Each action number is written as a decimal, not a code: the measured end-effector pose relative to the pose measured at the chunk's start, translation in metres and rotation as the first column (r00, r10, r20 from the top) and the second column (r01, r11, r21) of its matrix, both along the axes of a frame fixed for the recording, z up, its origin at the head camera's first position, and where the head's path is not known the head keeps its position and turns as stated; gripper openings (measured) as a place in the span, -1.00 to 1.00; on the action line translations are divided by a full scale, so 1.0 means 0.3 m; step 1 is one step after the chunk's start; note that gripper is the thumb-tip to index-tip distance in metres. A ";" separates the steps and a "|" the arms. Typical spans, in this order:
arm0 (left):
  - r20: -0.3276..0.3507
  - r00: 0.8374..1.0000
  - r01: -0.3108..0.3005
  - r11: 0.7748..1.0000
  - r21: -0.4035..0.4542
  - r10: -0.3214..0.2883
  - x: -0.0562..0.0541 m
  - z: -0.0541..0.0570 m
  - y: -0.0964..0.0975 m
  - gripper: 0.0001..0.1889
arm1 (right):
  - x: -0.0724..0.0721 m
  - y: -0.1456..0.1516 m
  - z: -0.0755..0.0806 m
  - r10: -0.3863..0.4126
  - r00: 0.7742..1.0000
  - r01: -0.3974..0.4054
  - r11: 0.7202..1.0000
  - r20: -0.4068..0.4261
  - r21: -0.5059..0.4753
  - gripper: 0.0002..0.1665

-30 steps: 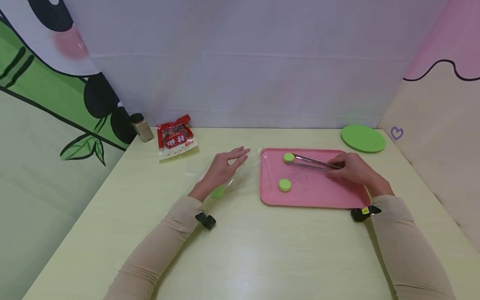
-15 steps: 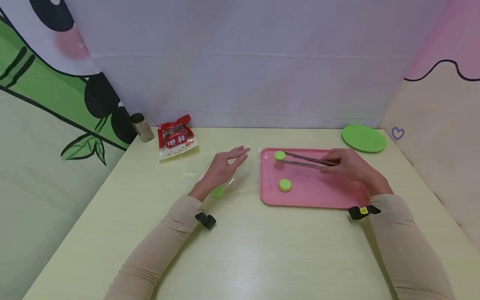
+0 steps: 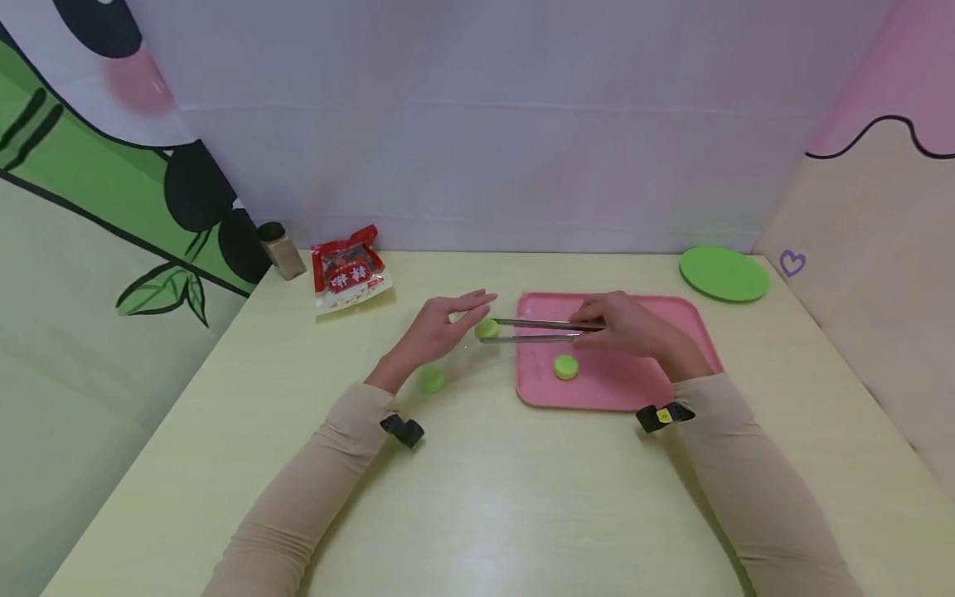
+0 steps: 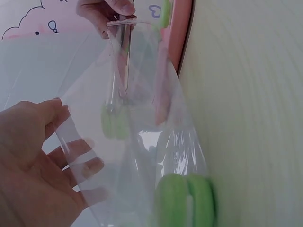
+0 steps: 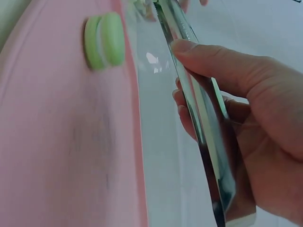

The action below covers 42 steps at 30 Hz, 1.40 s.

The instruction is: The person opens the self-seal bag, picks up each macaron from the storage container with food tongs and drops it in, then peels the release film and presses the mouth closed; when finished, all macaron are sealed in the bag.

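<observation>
Tongs (image 5: 206, 118) and held macaron (image 3: 487, 329) moved left, off the pink tray (image 3: 619, 390) to just beside my left hand (image 3: 440, 327); tray macaron (image 3: 565, 367) didn't budge. My right hand (image 3: 634, 327) pinches the tongs, probably squeezing enough to stop slipping, while my left fingers lie loose and spread against the clear bag (image 4: 142, 146), likely keeping its film apart. Low at the bench (image 3: 477, 497), 1 bagged-looking macaron (image 4: 187, 203); can't tell whether the held macaron is inside.
</observation>
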<state>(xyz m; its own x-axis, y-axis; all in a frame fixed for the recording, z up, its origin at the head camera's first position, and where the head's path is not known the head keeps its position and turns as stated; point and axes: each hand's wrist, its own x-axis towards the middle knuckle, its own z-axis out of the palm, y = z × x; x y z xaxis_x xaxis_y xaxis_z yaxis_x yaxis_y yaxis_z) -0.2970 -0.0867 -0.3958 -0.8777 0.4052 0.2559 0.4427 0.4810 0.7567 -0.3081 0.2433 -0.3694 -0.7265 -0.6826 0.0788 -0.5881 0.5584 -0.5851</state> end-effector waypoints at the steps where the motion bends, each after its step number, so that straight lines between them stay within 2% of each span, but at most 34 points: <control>1: 0.004 1.000 0.001 1.000 -0.003 -0.001 0.001 0.001 0.000 -0.58 | -0.004 -0.022 0.004 0.015 1.000 -0.015 1.000 0.002 0.005 -0.66; 5: 0.016 1.000 0.012 1.000 -0.027 -0.012 -0.003 0.001 0.003 -0.56 | -0.019 -0.107 0.019 0.069 0.997 -0.070 0.996 0.018 0.051 -0.71; 12: 0.020 1.000 0.008 1.000 -0.006 -0.008 0.001 0.003 -0.005 -0.58 | -0.055 -0.223 0.022 0.108 0.986 -0.120 0.989 0.131 0.088 -0.74; 23: 0.017 1.000 0.010 1.000 -0.027 -0.009 -0.004 -0.009 -0.003 -0.59 | -0.066 -0.321 -0.008 0.138 0.988 -0.146 0.982 0.073 0.123 -0.67; 35: 0.009 1.000 0.013 0.999 -0.035 -0.013 -0.016 -0.028 0.005 -0.61 | -0.081 -0.355 -0.046 0.170 0.985 -0.171 0.980 0.022 0.097 -0.63; 42: 0.004 0.999 0.041 0.999 -0.012 -0.041 -0.012 -0.035 0.017 -0.63 | -0.076 -0.365 -0.051 0.138 0.987 -0.140 0.990 0.082 0.020 -0.58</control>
